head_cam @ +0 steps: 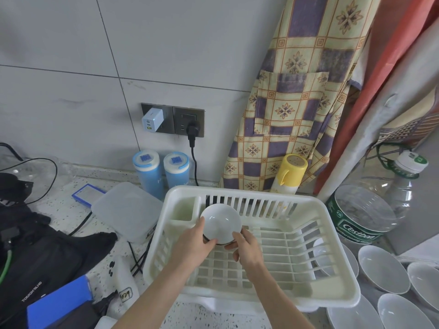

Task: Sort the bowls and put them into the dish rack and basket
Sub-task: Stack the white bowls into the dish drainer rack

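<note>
A white bowl (222, 224), dark at what seems to be its foot, is held over a cream-white dish rack (337, 236). More white bowls (382, 269) are seen to the right of the rack. A cloth (292, 98) hung on the wall is checked in pale yellow and faded purple, with orange lines and flower motifs. Beside it, a salmon-red fabric (389, 67) is seen. Two canisters (161, 172) are coloured blue with white lids. A bottle (288, 173) is capped in yellow. A clear water jug (370, 210) is banded with a green label. The counter (64, 210) is speckled white, and the wall tiles (59, 91) are pale grey. A black bag (47, 257) and a blue box (57, 305) are seen at the left.
</note>
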`<state>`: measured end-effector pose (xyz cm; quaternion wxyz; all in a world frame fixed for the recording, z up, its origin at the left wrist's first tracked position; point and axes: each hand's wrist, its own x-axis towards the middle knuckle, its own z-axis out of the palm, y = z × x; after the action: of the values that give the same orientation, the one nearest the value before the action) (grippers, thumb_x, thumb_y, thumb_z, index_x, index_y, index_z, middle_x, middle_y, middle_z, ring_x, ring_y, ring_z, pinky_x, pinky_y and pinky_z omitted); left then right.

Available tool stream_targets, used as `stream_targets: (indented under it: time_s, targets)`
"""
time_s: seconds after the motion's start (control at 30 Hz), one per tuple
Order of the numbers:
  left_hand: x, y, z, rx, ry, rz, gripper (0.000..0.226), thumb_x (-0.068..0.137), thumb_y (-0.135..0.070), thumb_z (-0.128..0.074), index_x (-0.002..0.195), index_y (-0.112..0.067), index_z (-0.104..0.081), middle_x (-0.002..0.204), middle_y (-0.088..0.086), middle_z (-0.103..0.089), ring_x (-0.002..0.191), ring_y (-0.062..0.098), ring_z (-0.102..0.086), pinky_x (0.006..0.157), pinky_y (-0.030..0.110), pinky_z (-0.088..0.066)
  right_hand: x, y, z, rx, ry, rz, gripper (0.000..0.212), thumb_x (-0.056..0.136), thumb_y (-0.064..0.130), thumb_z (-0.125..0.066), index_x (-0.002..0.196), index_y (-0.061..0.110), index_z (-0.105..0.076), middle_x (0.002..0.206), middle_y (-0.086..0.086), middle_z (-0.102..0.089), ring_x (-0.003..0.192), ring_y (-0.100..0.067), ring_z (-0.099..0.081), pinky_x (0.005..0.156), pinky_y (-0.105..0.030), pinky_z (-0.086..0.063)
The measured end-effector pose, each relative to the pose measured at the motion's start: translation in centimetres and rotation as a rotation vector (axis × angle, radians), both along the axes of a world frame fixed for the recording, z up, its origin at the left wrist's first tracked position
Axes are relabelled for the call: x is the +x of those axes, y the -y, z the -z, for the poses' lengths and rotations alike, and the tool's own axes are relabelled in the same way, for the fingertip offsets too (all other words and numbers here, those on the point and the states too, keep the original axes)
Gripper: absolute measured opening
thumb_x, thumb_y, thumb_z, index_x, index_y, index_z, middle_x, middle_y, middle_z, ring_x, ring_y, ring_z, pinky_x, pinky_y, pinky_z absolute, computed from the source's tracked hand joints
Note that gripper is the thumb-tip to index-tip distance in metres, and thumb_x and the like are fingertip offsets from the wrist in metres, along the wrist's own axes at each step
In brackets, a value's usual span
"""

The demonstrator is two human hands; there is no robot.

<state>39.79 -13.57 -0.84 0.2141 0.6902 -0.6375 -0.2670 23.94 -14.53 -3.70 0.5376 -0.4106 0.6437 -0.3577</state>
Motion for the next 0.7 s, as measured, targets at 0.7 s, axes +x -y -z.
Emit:
stream_targets:
  time_s: [0.7]
  targets:
    - [-5.7,-10.2,-4.8,-0.043,-0.575,0.062,0.007,0.099,-0.028,-0.055,0.104,-0.028,-0.061,0.073,-0.001,-0.075,0.04,0.008,-0.038,0.041,0.022,-0.032,-7.7,-13.0,-7.8,-0.162,0.232,0.138,0.02,0.098,0.019,-0.05,0.105,0.017,-0.068,0.079,-0.009,-0.075,0.04,-0.011,-0.036,0.039,-0.019,-0.028]
